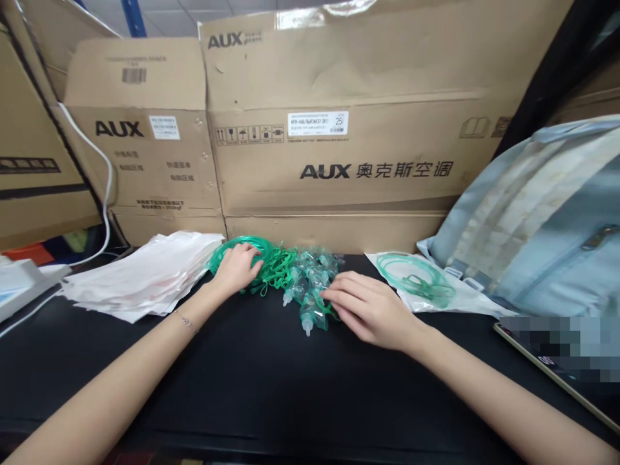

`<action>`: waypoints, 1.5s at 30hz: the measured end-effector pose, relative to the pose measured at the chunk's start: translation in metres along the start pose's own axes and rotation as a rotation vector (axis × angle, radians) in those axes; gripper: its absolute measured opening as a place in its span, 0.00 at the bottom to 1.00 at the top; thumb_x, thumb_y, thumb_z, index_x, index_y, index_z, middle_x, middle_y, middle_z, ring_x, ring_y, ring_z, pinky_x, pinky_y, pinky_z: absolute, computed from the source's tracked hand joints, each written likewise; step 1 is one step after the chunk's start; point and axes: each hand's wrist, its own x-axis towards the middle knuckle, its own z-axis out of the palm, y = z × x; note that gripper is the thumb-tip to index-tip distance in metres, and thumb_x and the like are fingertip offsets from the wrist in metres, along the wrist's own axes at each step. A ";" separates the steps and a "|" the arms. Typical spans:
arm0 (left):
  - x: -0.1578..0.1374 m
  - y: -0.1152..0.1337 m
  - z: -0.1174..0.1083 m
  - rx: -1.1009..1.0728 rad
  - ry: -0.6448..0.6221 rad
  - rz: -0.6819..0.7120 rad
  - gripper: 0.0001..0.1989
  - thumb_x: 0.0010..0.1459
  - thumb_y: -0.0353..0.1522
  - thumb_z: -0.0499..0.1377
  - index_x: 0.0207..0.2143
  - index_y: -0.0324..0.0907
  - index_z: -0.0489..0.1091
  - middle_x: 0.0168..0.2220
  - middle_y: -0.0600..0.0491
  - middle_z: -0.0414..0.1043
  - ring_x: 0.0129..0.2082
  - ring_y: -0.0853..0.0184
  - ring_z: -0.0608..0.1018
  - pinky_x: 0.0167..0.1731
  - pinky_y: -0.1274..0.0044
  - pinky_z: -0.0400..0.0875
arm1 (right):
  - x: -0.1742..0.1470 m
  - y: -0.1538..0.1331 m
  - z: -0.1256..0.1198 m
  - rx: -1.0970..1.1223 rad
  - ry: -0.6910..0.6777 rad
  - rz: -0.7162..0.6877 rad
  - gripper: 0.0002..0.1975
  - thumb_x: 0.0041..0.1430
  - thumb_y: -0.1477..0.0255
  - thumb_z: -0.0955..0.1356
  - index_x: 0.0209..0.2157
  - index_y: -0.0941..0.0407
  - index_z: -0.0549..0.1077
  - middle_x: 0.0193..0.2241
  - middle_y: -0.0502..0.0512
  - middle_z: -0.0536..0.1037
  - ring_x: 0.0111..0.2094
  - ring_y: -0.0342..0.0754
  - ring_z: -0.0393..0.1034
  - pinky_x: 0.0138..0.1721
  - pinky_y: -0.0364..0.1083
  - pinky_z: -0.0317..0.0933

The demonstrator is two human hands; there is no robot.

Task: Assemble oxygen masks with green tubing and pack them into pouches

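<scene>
My left hand [237,266] rests on a coil of green tubing [261,244], its fingers bent and somewhat apart. Right of the coil lies a tangle of green elastic straps [281,266]. Beside it is a pile of clear green-tinted oxygen masks [310,278] with whitish connectors, several of them overlapping. My right hand [365,303] is at the pile's right side, fingers close together with their tips on the nearest mask [314,313]. The thumb of that hand is mostly hidden under the palm.
A stack of white bags [145,274] lies at left, near a power strip [29,284] and white cable. A clear-and-white packet with green tubing [421,281] is at right, then a light blue backpack [557,219] and a phone [562,361]. Cardboard boxes [378,226] stand behind.
</scene>
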 end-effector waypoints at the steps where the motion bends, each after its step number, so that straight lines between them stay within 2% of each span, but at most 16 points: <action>1: 0.003 -0.008 0.004 -0.004 -0.005 -0.017 0.15 0.54 0.36 0.51 0.37 0.35 0.70 0.42 0.39 0.71 0.44 0.51 0.71 0.44 0.61 0.61 | 0.001 0.003 0.003 0.015 0.048 0.024 0.12 0.57 0.77 0.60 0.40 0.61 0.70 0.34 0.59 0.74 0.39 0.50 0.65 0.39 0.49 0.65; 3: 0.002 -0.021 0.012 -0.034 -0.035 -0.026 0.16 0.52 0.38 0.53 0.36 0.36 0.71 0.40 0.41 0.73 0.42 0.53 0.73 0.43 0.64 0.64 | -0.001 0.007 0.010 0.070 0.110 0.076 0.12 0.56 0.78 0.60 0.41 0.61 0.69 0.34 0.59 0.74 0.40 0.49 0.65 0.40 0.49 0.64; 5: -0.001 -0.030 0.018 -0.073 -0.050 -0.037 0.15 0.51 0.40 0.55 0.36 0.39 0.71 0.39 0.44 0.74 0.41 0.55 0.74 0.42 0.68 0.65 | -0.007 0.007 0.015 0.139 0.110 0.112 0.12 0.56 0.78 0.60 0.42 0.59 0.68 0.35 0.58 0.73 0.40 0.49 0.65 0.40 0.49 0.64; 11: 0.001 -0.037 0.021 -0.209 0.026 -0.168 0.13 0.47 0.42 0.58 0.25 0.41 0.68 0.26 0.50 0.73 0.29 0.60 0.74 0.31 0.73 0.65 | -0.013 0.005 0.013 0.242 0.086 0.154 0.12 0.57 0.78 0.60 0.43 0.57 0.67 0.36 0.57 0.73 0.40 0.49 0.64 0.41 0.50 0.64; 14: 0.006 -0.037 0.018 -0.323 0.088 -0.219 0.15 0.43 0.44 0.60 0.22 0.41 0.65 0.24 0.52 0.72 0.30 0.61 0.73 0.31 0.75 0.65 | -0.011 0.004 0.012 0.249 0.090 0.154 0.12 0.56 0.78 0.61 0.43 0.57 0.67 0.36 0.57 0.73 0.40 0.49 0.64 0.41 0.50 0.64; 18: 0.009 -0.034 0.009 -0.537 0.127 -0.258 0.18 0.46 0.47 0.55 0.22 0.41 0.66 0.26 0.50 0.75 0.31 0.62 0.76 0.33 0.75 0.67 | -0.011 0.004 0.012 0.256 0.077 0.172 0.12 0.58 0.76 0.60 0.43 0.56 0.68 0.35 0.57 0.73 0.40 0.48 0.65 0.41 0.49 0.64; 21: 0.009 -0.032 0.002 -0.685 0.147 -0.283 0.18 0.45 0.47 0.56 0.24 0.40 0.66 0.26 0.48 0.76 0.31 0.61 0.77 0.34 0.73 0.69 | -0.011 0.004 0.013 0.260 0.065 0.181 0.12 0.58 0.76 0.60 0.42 0.56 0.68 0.35 0.57 0.73 0.40 0.48 0.66 0.41 0.49 0.64; 24: 0.010 -0.034 -0.007 -0.783 0.218 -0.292 0.16 0.44 0.45 0.59 0.25 0.40 0.66 0.25 0.49 0.76 0.30 0.62 0.78 0.35 0.72 0.69 | -0.011 0.005 0.014 0.266 0.061 0.187 0.11 0.57 0.76 0.60 0.42 0.57 0.68 0.35 0.58 0.73 0.40 0.48 0.65 0.40 0.49 0.64; 29: 0.013 -0.040 -0.020 -0.865 0.416 -0.264 0.11 0.46 0.39 0.59 0.28 0.41 0.65 0.25 0.53 0.74 0.30 0.67 0.77 0.36 0.75 0.68 | -0.010 0.006 0.014 0.271 0.053 0.205 0.12 0.58 0.75 0.60 0.42 0.56 0.68 0.36 0.58 0.73 0.40 0.48 0.66 0.41 0.49 0.64; 35: 0.011 -0.027 -0.032 -0.882 0.595 -0.133 0.08 0.45 0.33 0.61 0.25 0.41 0.64 0.23 0.56 0.73 0.27 0.68 0.76 0.34 0.76 0.69 | -0.015 0.005 0.017 0.319 0.028 0.248 0.12 0.58 0.74 0.60 0.43 0.56 0.68 0.37 0.58 0.73 0.42 0.49 0.66 0.42 0.50 0.64; 37: 0.008 -0.020 -0.034 -0.867 0.610 -0.065 0.07 0.46 0.33 0.61 0.25 0.41 0.65 0.23 0.56 0.73 0.27 0.68 0.76 0.33 0.76 0.70 | -0.014 0.004 0.019 0.442 0.037 0.347 0.13 0.58 0.73 0.61 0.45 0.55 0.67 0.41 0.58 0.72 0.45 0.49 0.65 0.46 0.51 0.63; 39: 0.005 -0.012 -0.033 -0.793 0.600 -0.002 0.05 0.48 0.33 0.60 0.26 0.41 0.67 0.25 0.55 0.73 0.28 0.68 0.76 0.34 0.75 0.70 | -0.003 0.004 0.022 0.693 0.072 0.522 0.17 0.58 0.69 0.62 0.49 0.55 0.63 0.47 0.60 0.69 0.49 0.49 0.64 0.49 0.52 0.61; 41: 0.001 -0.006 -0.030 -0.666 0.537 0.090 0.04 0.50 0.33 0.59 0.27 0.41 0.68 0.27 0.54 0.73 0.30 0.67 0.75 0.35 0.75 0.69 | 0.018 0.007 0.025 1.023 0.096 0.707 0.25 0.57 0.65 0.63 0.54 0.57 0.56 0.53 0.63 0.64 0.51 0.49 0.62 0.50 0.51 0.61; 43: -0.003 -0.003 -0.024 -0.500 0.390 0.232 0.05 0.53 0.33 0.56 0.29 0.40 0.68 0.29 0.52 0.73 0.33 0.66 0.74 0.38 0.74 0.68 | 0.049 0.013 0.031 1.278 0.081 0.848 0.30 0.56 0.61 0.62 0.56 0.59 0.50 0.55 0.66 0.60 0.51 0.49 0.63 0.48 0.49 0.63; 45: -0.006 -0.002 -0.016 -0.361 0.220 0.367 0.07 0.56 0.33 0.53 0.29 0.40 0.68 0.31 0.50 0.73 0.35 0.65 0.73 0.40 0.72 0.66 | 0.080 0.022 0.039 1.337 0.100 0.933 0.29 0.56 0.58 0.62 0.55 0.59 0.52 0.54 0.65 0.62 0.49 0.49 0.66 0.45 0.48 0.66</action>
